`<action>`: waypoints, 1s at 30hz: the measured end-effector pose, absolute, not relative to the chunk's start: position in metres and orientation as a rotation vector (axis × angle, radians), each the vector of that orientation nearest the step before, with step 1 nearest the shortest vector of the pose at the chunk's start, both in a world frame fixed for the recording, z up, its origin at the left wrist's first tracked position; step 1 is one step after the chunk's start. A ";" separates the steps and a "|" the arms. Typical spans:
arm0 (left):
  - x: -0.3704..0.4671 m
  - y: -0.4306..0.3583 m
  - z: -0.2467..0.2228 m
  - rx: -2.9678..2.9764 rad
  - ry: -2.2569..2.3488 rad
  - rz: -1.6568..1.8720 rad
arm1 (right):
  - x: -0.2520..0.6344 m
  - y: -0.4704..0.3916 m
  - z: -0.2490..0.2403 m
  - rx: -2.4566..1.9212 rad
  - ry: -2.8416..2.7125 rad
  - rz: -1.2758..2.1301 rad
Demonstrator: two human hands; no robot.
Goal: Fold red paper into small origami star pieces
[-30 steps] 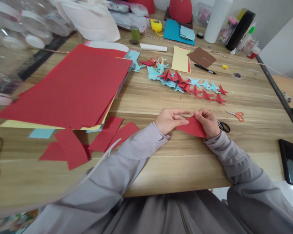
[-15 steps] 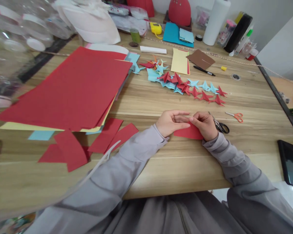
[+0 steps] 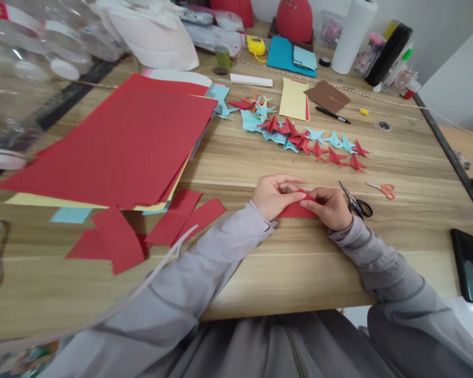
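A small piece of red paper (image 3: 294, 210) lies between my two hands, low over the wooden table. My left hand (image 3: 276, 195) pinches its upper left part between thumb and fingers. From the other side, my right hand (image 3: 331, 206) grips the paper's upper right part with thumb and forefinger. A fold of the paper rises between the fingertips; its exact shape is partly hidden. Black-handled scissors (image 3: 361, 207) lie just right of my right hand. Beyond the hands, red and light blue folded paper cranes (image 3: 335, 155) lie in rows.
Large red sheets (image 3: 122, 142) are stacked at the left, with cut red strips (image 3: 120, 241) in front. Orange scissors (image 3: 387, 190) and a black phone (image 3: 470, 265) lie to the right. Farther back are yellow paper (image 3: 294, 100), brown paper (image 3: 326, 96) and a pen (image 3: 332, 115).
The fingers of both hands have shifted on the red paper, and a raised fold now shows between them. My right thumb has moved lower. The whole view has shifted slightly.
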State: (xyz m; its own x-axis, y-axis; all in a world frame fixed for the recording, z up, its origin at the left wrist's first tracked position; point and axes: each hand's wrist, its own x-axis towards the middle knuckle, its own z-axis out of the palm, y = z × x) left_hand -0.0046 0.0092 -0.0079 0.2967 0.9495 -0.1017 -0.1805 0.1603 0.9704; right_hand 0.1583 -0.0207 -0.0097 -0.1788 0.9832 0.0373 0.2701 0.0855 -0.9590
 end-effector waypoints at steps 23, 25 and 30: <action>-0.001 0.016 -0.006 0.718 0.906 1.254 | 0.160 -0.018 -0.015 -1.191 -1.219 1.343; -0.003 0.016 -0.004 0.691 0.929 1.214 | 0.161 -0.018 -0.016 -1.190 -1.227 1.357; -0.005 0.017 -0.011 0.799 0.976 1.266 | 0.161 -0.020 -0.011 -1.230 -1.324 1.284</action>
State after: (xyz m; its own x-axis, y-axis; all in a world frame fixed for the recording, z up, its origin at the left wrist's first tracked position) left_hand -0.0046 0.0168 -0.0106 0.0283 0.9885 -0.1487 -0.3957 0.1477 0.9064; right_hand 0.1611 -0.0199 -0.0108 -0.1090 0.9933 -0.0381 0.0684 -0.0307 -0.9972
